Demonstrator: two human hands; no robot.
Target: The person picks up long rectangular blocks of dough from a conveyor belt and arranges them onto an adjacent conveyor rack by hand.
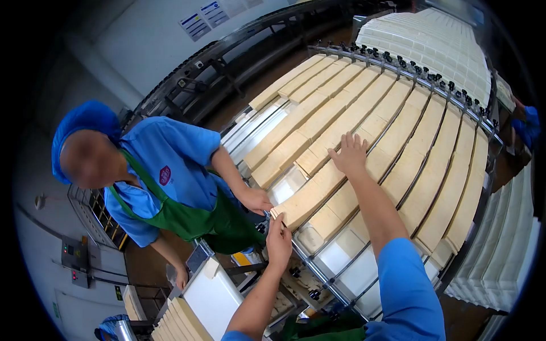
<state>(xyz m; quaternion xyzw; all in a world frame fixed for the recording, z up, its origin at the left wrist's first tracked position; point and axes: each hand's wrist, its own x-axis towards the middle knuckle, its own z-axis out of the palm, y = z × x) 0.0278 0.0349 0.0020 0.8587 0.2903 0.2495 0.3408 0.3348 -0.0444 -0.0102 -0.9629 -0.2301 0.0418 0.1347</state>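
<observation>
My left hand [278,244] is at the near end of a row of pale, wafer-like slabs [307,199], its fingers closed on the end slab, where thin layers show at the edge. My right hand [350,156] lies with fingers spread, palm down, on the slabs farther up. The slabs lie in several long parallel rows between thin metal guide rods [406,196], over a white surface [335,258]. A co-worker's hand [256,200] is close to my left hand, by the same row end.
Across the far end runs a metal bar with black knobs [418,71], with white ribbed material [426,42] behind it. The co-worker in a green apron [187,219] stands on the left. More pale slabs [179,321] stand at lower left beside a white board [213,298].
</observation>
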